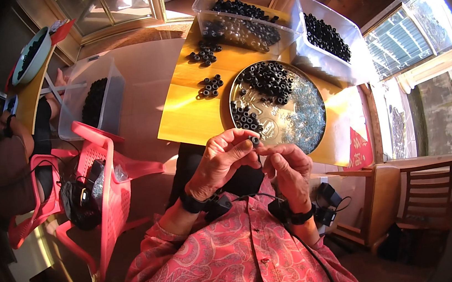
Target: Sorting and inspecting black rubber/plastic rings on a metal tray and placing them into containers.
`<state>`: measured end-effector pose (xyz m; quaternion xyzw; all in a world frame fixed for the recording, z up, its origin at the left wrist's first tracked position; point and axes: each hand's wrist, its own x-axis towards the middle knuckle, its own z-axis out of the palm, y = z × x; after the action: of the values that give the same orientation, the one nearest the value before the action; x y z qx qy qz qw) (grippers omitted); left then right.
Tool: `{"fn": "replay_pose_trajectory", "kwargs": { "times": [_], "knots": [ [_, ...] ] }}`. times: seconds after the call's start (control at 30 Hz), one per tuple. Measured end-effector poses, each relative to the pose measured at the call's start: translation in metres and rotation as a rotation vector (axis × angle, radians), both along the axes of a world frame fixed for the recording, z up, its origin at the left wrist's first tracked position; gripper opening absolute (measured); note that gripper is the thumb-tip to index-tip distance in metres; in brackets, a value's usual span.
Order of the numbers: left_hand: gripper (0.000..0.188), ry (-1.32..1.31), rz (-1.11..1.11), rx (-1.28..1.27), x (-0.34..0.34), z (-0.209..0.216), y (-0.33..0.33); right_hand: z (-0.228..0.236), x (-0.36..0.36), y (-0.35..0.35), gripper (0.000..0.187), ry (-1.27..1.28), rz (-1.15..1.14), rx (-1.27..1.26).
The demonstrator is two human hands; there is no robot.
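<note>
Between the thumb and forefinger of my left hand is a small black ring-shaped part with a hole in its middle. My right hand is close beside it, thumb and fingers pinched together; what they hold, if anything, is too small to make out. Both hands are above my lap, at the near rim of a round metal tray. A large heap of black ring-shaped parts lies in the tray's far half. A smaller heap sits at its left, just beyond my left fingers. Glittery bluish bits cover the right side.
Two groups of black parts lie on the yellow table left of the tray. Clear plastic bins of black parts stand behind it. Left are a pink chair with a black bag, another bin, and a seated person.
</note>
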<state>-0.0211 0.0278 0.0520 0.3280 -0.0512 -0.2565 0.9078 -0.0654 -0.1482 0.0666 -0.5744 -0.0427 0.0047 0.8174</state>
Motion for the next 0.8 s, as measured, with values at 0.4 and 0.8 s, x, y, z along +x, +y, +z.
{"fn": "replay_pose_trajectory", "kwargs": {
  "times": [0.4, 0.8],
  "knots": [
    [0.028, -0.008, 0.104, 0.102, 0.010, 0.004, 0.016, -0.001, 0.001, 0.001, 0.014, 0.048, -0.089, -0.050],
    [0.016, 0.017, 0.200, 0.255, 0.150, 0.039, 0.018, -0.008, -0.007, -0.001, 0.012, 0.113, -0.231, -0.055]
  ]
}}
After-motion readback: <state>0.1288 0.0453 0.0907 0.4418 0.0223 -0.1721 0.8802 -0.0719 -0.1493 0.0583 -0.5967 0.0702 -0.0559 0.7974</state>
